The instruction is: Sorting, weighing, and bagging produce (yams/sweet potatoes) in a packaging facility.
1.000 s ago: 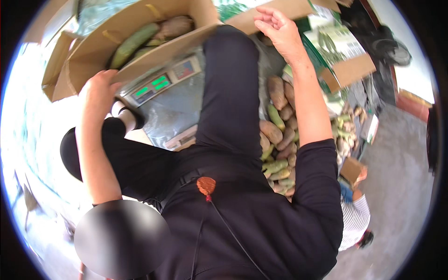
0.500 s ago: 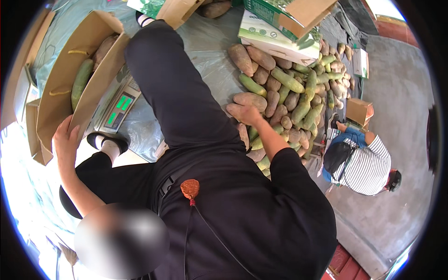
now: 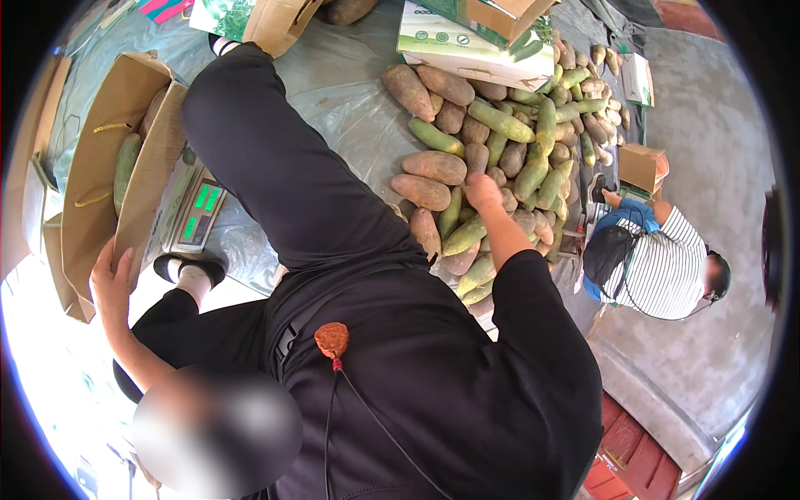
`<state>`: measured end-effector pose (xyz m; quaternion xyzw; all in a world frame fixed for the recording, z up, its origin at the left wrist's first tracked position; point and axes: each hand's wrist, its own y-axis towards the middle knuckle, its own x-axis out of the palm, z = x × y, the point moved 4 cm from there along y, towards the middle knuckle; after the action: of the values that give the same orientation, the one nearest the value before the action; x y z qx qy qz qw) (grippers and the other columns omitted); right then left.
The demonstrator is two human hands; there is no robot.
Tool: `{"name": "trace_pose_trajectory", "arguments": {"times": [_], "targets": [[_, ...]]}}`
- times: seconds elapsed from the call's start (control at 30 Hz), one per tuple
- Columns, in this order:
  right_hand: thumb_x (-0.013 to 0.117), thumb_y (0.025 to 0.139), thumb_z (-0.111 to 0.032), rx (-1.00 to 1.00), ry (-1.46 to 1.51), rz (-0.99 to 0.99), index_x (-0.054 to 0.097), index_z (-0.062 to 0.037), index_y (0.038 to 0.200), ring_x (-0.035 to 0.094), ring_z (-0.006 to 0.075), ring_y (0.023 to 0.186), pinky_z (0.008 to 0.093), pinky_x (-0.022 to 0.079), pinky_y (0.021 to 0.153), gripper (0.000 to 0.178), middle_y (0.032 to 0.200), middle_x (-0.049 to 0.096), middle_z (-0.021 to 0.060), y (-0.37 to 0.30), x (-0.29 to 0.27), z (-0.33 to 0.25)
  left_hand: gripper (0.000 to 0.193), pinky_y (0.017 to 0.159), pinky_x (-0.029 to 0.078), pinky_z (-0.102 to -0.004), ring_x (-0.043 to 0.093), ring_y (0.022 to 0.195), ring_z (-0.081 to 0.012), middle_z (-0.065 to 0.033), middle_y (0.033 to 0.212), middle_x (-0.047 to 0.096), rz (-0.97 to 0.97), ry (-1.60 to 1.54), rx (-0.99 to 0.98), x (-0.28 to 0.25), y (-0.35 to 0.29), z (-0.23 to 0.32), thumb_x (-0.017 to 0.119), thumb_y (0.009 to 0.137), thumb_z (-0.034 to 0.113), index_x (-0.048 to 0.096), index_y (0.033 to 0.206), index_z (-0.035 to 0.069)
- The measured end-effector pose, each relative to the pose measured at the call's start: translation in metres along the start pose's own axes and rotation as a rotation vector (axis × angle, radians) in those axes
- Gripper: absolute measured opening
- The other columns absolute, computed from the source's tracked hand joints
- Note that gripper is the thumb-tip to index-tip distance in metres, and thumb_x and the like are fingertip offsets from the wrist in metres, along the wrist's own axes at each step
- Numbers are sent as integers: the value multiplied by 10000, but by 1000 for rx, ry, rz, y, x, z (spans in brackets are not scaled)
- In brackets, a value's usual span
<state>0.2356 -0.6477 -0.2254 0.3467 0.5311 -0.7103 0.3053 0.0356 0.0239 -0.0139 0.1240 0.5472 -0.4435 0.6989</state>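
Note:
My left hand [image 3: 112,283] grips the near edge of an open cardboard box [image 3: 148,200], fingers over its wall. Inside lie a long green gourd [image 3: 127,173] and part of a brown one, beside yellow cord handles. The box rests by a scale [image 3: 198,218] with lit green digits. At the heap of gourds on the right, my right hand [image 3: 483,193] is closed at the lower end of a brown gourd [image 3: 477,157], its fingertips partly hidden. Two larger brown gourds [image 3: 433,167] lie just left of it.
Past the heap sits a white-and-green carton [image 3: 475,54] with another open box on top. A person in a striped shirt [image 3: 654,258] crouches at the right, near a small cardboard box [image 3: 642,167]. My legs stretch over plastic sheeting [image 3: 346,125].
My right hand has left a large brown gourd at the heap's left edge and moved right, to a smaller one. My left hand remains on the box. The whole view has shifted slightly.

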Motion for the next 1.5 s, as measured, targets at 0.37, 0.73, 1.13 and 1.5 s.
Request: {"name": "trace_pose_trajectory", "arguments": {"times": [0.37, 0.73, 1.13, 1.5], "targets": [[442, 924, -214, 47, -374, 34, 586, -139, 1116, 605, 315, 1018, 423, 508, 802, 252, 1194, 518, 87, -6, -14, 50, 375, 802, 472, -319, 644, 883, -240, -155, 998, 661, 56, -46, 53, 3, 0, 3, 670, 780, 173, 616, 1112, 6], [618, 800, -244, -21, -475, -10, 534, -92, 1124, 606, 305, 1022, 392, 504, 829, 368, 1165, 571, 103, -17, -28, 39, 405, 814, 472, -333, 630, 901, -267, -149, 1013, 646, 79, -22, 10, -1, -2, 10, 686, 754, 201, 620, 1101, 3], [703, 581, -178, -245, 373, -32, 601, 8, 1023, 633, 227, 828, 338, 499, 736, 491, 914, 646, 136, -22, -132, -57, 476, 874, 462, -389, 590, 1009, -313, -154, 1084, 625, 3, 19, -36, -13, -15, 14, 710, 749, 242, 585, 1181, 85], [668, 725, -32, -1128, 975, 141, 534, 27, 1144, 582, 181, 945, 288, 489, 799, 444, 1113, 565, 99, -156, -325, -324, 504, 889, 461, -394, 576, 1030, -321, -141, 1116, 611, 18, 25, 12, -16, -20, 12, 709, 742, 253, 568, 1199, 93]]}}
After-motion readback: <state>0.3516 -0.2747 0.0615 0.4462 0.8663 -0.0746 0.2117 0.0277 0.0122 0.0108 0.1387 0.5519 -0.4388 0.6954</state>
